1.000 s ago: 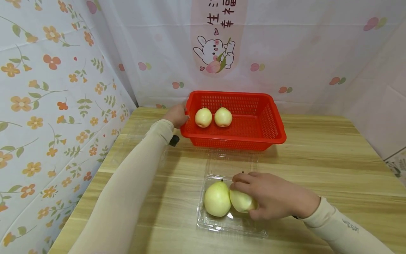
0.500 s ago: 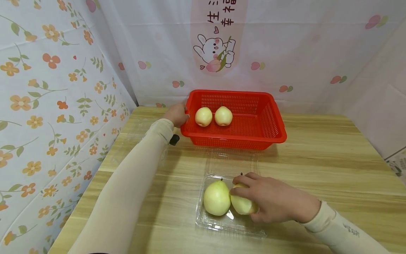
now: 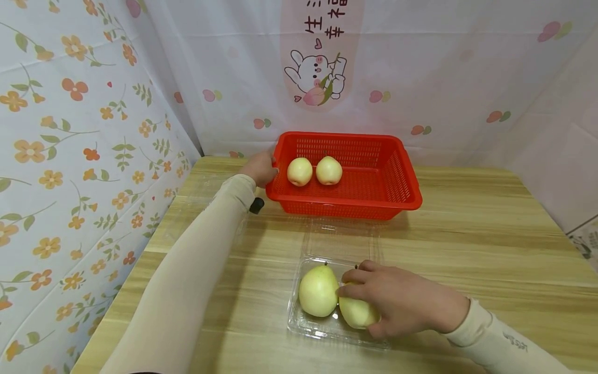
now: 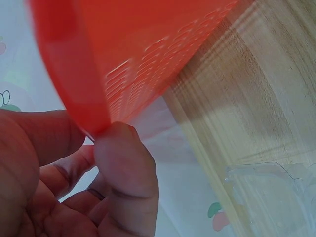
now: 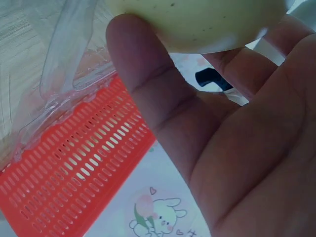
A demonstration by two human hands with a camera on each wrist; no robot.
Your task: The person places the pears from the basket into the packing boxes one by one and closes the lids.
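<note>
My left hand (image 3: 259,169) pinches the left rim of a red plastic basket (image 3: 345,208) between thumb and fingers, as the left wrist view also shows. Two pale yellow pears (image 3: 299,172) lie inside, toward the basket's left end. Nearer to me, a clear plastic clamshell box (image 3: 312,328) lies with its lid folded back toward the basket. One pear (image 3: 318,292) sits in the left half of the box. Beside it, my right hand (image 3: 397,298) grips a second pear (image 3: 357,313) from above and the right. In the right wrist view its speckled skin (image 5: 207,22) shows against my fingers.
More clear plastic packaging (image 3: 196,195) lies on the wooden table (image 3: 467,249) under and beside my left forearm. A small black object (image 3: 257,206) shows by my left wrist. Patterned cloth (image 3: 224,78) hangs behind and to the left.
The pear in my right hand has turned and shifted slightly toward me within the box. My left hand and the basket stay in place.
</note>
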